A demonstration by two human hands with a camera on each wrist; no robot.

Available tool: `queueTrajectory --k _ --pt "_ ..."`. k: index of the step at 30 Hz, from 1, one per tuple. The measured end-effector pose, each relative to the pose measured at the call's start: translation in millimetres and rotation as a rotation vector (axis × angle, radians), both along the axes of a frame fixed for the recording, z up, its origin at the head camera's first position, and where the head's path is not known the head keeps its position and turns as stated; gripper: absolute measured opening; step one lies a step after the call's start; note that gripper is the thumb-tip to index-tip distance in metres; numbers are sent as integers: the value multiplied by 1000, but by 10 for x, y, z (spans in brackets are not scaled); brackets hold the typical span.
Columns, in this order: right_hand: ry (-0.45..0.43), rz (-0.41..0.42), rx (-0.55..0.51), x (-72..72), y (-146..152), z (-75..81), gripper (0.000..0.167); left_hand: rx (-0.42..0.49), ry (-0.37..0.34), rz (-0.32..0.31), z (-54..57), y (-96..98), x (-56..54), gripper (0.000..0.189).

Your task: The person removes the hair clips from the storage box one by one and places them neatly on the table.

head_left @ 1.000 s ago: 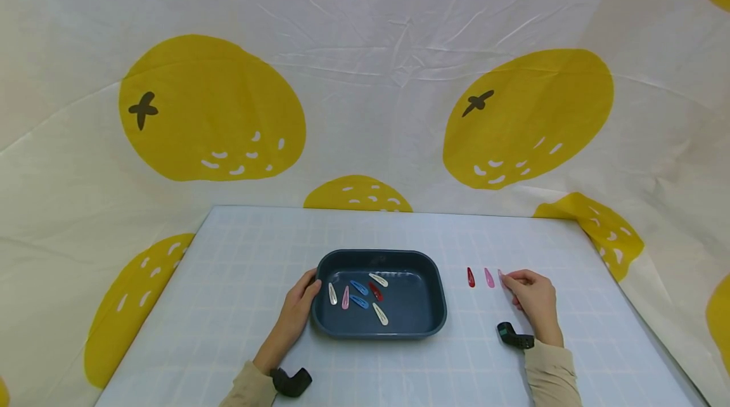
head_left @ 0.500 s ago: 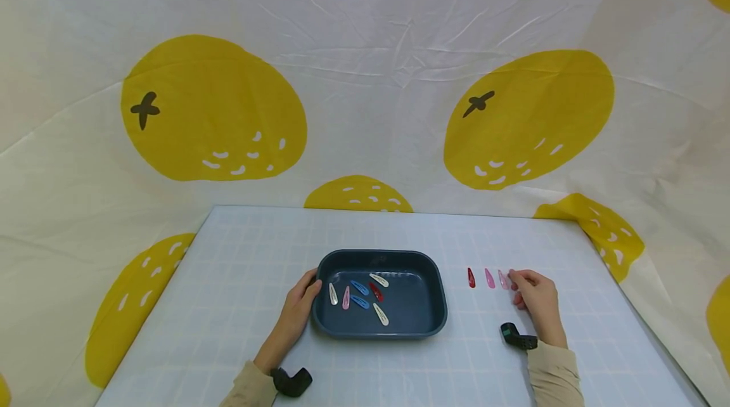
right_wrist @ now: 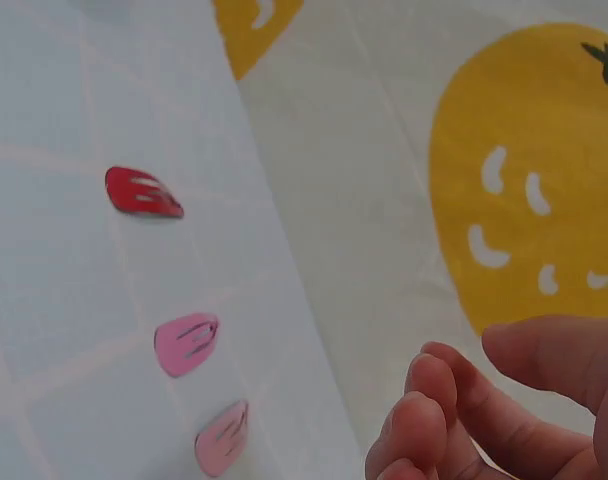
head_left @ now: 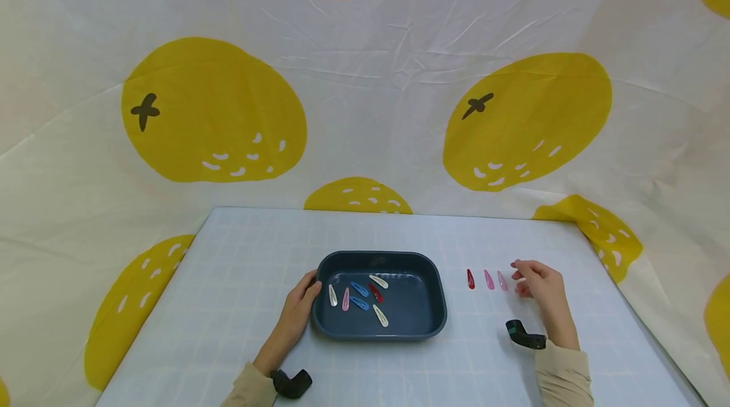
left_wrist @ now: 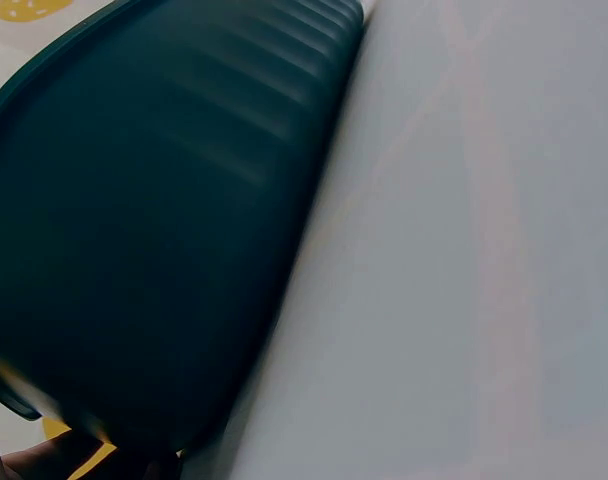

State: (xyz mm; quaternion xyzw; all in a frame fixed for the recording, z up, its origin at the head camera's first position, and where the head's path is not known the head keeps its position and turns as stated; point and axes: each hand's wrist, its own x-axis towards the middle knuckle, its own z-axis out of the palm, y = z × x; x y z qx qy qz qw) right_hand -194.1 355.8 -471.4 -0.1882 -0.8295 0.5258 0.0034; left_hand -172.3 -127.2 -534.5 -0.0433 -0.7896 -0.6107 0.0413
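Observation:
A dark blue tray [head_left: 410, 331] stands on the table, and my left hand [head_left: 293, 309] grips its left rim, the thumb at the edge. In the left wrist view the tray's outer wall [left_wrist: 184, 200] fills the left side. Inside the tray lie a pink hair clip [head_left: 345, 299], two blue hair clips [head_left: 359, 289], a red hair clip [head_left: 376, 293] and three whitish hair clips [head_left: 380, 316]. My right hand [head_left: 542, 283] is over the table with loosely bent fingers, holding nothing. Left of it lie a red hair clip [right_wrist: 144, 192], a pink hair clip [right_wrist: 186, 344] and a paler pink hair clip [right_wrist: 223, 438] in a row.
The table [head_left: 256, 242] has a pale checked cover. Behind it hangs a white cloth [head_left: 365, 109] printed with large yellow fruit. A black wrist camera [head_left: 292, 384] sits at my left wrist and another black wrist camera [head_left: 525, 335] at the right.
My right hand has let go of the paler pink hair clip, now lying at the row's right end, and has drawn away to the right with its fingers spreading. The left hand stays on the tray.

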Motion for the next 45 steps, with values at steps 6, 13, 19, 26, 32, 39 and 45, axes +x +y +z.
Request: queueTrajectory --k 6,13,19,26,32,39,45 --pt "30 18 -2 -2 -131 150 55 -15 -10 5 -3 -15 -6 43" --pt "71 39 -17 35 -331 333 59 -9 -7 1 -2 -18 -2 43" --pt "130 92 -39 79 -553 466 51 -10 -7 1 9 -12 2 43" --pt "215 178 -89 113 -893 493 40 -15 -15 10 4 -10 -12 43" --pt "247 285 -172 155 -1187 496 33 -8 -47 8 46 7 -3 42" --pt "203 438 -304 179 -1506 419 33 -3 -45 4 0 -5 -1 43" --pt "135 605 -302 225 -1737 354 35 -12 -29 6 0 0 -8 43"
